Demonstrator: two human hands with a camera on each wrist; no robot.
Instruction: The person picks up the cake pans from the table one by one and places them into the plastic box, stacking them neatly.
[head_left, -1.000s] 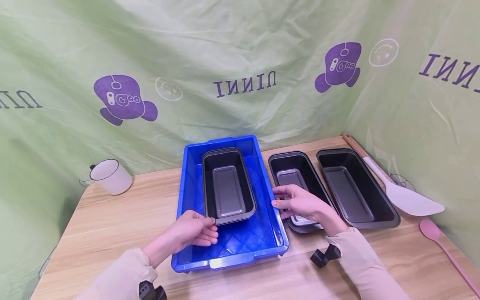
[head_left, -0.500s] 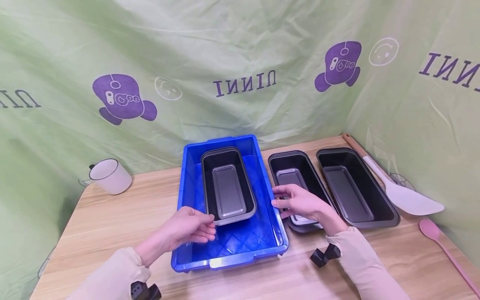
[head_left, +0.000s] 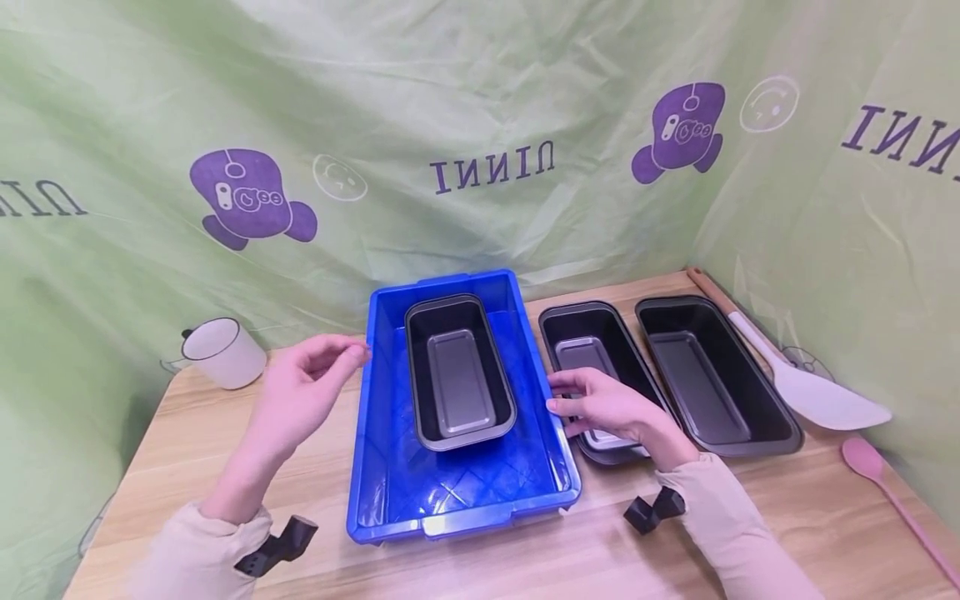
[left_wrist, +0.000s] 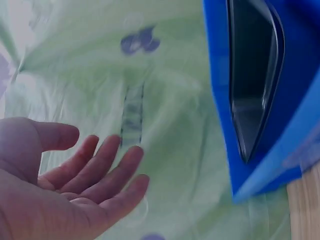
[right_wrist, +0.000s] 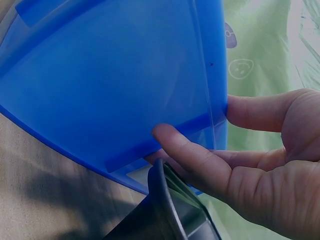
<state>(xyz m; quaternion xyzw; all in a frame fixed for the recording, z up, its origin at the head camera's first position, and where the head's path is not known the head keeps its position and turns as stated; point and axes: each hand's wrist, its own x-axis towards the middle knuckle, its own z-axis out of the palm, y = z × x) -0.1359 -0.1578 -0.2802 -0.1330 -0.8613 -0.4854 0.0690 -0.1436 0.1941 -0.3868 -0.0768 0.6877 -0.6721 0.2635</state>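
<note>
Near the back left corner of the desk [head_left: 168, 454] stands a white mug [head_left: 223, 354] with a dark rim. Next comes the left hand [head_left: 300, 392], which has just left the near end of a black loaf pan [head_left: 461, 379] and moved up toward the mug side. That pan now sits inside the blue tray [head_left: 465, 522] with nothing holding it, so it looks released there. The left hand is raised, palm turned inward; its fingers are loosely curled, hold nothing and stand apart from the tray. The tray is against the middle of the desk's back edge. At the tray's right side the right hand [head_left: 611, 408] has kept its place, back upward, fingers parted and mostly straight, touching the outer wall. It reaches across a second pan [head_left: 581, 354]. Just beside lies a larger pan [head_left: 697, 387], then a white spatula [head_left: 821, 400] along the desk's right edge and, nearer the front, a pink spoon [head_left: 862, 458].
</note>
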